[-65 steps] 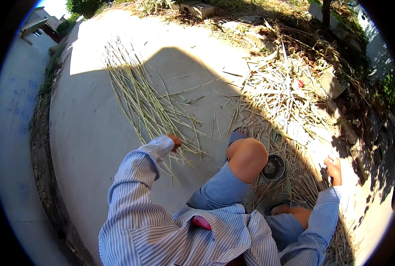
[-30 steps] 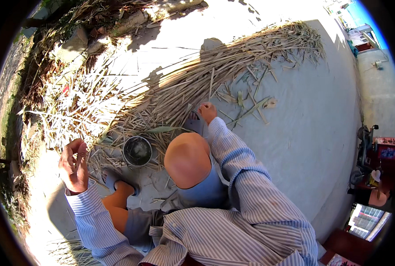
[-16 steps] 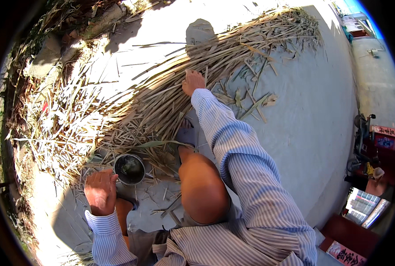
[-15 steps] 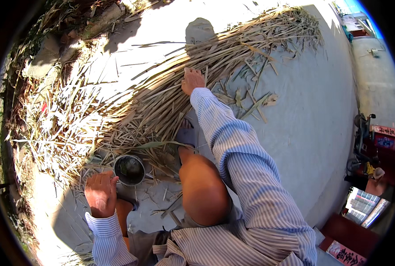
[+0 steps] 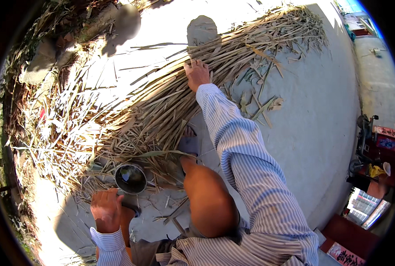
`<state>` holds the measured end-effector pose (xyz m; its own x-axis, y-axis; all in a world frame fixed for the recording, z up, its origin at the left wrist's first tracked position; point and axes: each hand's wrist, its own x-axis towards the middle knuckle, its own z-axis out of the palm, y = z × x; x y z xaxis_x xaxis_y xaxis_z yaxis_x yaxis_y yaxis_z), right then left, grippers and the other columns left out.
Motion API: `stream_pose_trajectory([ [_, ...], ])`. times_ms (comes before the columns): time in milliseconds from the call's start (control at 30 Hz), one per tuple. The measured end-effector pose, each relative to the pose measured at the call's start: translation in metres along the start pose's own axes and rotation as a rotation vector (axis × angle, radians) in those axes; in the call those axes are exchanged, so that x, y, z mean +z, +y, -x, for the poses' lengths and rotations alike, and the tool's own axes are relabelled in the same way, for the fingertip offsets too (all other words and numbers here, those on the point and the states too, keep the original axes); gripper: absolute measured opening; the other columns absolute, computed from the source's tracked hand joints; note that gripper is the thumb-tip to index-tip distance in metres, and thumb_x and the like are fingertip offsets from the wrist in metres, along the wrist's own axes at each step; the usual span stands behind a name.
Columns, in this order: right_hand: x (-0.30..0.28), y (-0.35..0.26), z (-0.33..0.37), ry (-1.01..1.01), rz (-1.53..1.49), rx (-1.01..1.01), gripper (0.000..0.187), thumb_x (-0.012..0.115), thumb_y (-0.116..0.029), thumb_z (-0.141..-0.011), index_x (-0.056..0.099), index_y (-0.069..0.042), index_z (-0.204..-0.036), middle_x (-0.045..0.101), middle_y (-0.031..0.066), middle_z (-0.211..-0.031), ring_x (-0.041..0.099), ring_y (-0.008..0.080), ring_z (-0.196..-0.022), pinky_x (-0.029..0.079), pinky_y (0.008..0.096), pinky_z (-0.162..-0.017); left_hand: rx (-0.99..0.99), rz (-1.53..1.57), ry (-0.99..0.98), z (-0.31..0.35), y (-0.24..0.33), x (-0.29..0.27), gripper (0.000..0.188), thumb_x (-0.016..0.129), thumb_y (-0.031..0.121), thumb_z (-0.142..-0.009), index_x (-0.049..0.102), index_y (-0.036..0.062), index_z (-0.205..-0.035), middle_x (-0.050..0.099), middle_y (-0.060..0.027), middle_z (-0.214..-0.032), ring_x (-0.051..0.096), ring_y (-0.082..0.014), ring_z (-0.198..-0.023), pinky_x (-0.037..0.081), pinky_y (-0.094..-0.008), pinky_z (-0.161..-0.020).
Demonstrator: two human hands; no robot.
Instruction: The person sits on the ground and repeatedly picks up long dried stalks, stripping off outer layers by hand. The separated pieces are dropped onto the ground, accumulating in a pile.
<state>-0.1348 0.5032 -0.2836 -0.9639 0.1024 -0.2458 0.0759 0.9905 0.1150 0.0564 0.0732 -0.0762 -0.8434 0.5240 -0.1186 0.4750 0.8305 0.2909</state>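
A long heap of dry, straw-coloured stalks (image 5: pixel 170 95) runs from the left up to the far right. My right hand (image 5: pixel 198 75) lies across the top of the heap near its middle, with its fingers a little apart on the stalks. My left hand (image 5: pixel 105 208) is low on the left, over my left leg. Its thumb stands away from the fingers, whose tips bend out of sight; nothing shows in it. Just beyond it stands a round metal pot (image 5: pixel 131 179) with dark, shiny contents. A long pale leaf (image 5: pixel 162 154) passes behind the pot towards my right shin.
Loose dry leaves (image 5: pixel 266 106) lie on the grey concrete (image 5: pixel 304 133) right of the heap. My sandalled right foot (image 5: pixel 189 141) is at the heap's near edge. Rubble and plants (image 5: pixel 51 53) border the left. A motorbike (image 5: pixel 363 133) and another person (image 5: pixel 377 186) are far right.
My right hand's fingers were more curled and are now spread a little on the stalks. The view has shifted slightly. A bright reflection now shows in the pot.
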Motion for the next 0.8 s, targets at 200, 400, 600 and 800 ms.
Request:
stream_pose_trajectory([
  [200,-0.007,0.003,0.002,-0.136,0.047,-0.011,0.029,0.056,-0.006,-0.09,0.058,-0.005,-0.119,0.054,0.0181,-0.12,0.048,0.0325,-0.117,0.036,0.0467,-0.105,0.001,0.04,-0.047,-0.001,0.0,-0.004,0.032,0.076,0.011,-0.064,0.063,0.0034,-0.092,0.065,-0.0116,-0.086,0.06,-0.0302,-0.081,0.046,-0.0412,-0.072],
  [400,-0.038,0.029,0.012,0.32,0.035,-0.129,0.027,0.055,-0.008,-0.088,0.06,-0.007,-0.115,0.061,0.0132,-0.106,0.056,0.0285,-0.107,0.038,0.0451,-0.097,-0.016,-0.027,-0.013,0.01,-0.001,-0.009,0.032,0.075,0.013,-0.066,0.063,0.004,-0.094,0.066,-0.0108,-0.088,0.061,-0.0291,-0.082,0.046,-0.0405,-0.074],
  [600,-0.14,0.025,0.039,0.42,0.035,-0.413,0.018,0.055,-0.006,-0.086,0.062,-0.008,-0.102,0.064,0.0101,-0.091,0.063,0.0266,-0.088,0.047,0.0463,-0.083,-0.03,-0.14,0.244,-0.001,-0.017,-0.024,0.033,0.073,0.022,-0.074,0.063,0.0029,-0.099,0.066,-0.0109,-0.096,0.061,-0.0299,-0.089,0.046,-0.0413,-0.077],
  [800,-0.203,-0.043,0.111,0.535,0.124,-0.956,0.035,0.055,-0.008,-0.083,0.059,-0.003,-0.118,0.064,0.0085,-0.079,0.063,0.0203,-0.072,0.047,0.0358,-0.068,-0.035,-0.437,0.651,-0.012,-0.018,-0.073,0.059,0.075,0.033,-0.072,0.057,0.0086,-0.123,0.063,-0.0065,-0.116,0.057,-0.025,-0.106,0.041,-0.0428,-0.087],
])
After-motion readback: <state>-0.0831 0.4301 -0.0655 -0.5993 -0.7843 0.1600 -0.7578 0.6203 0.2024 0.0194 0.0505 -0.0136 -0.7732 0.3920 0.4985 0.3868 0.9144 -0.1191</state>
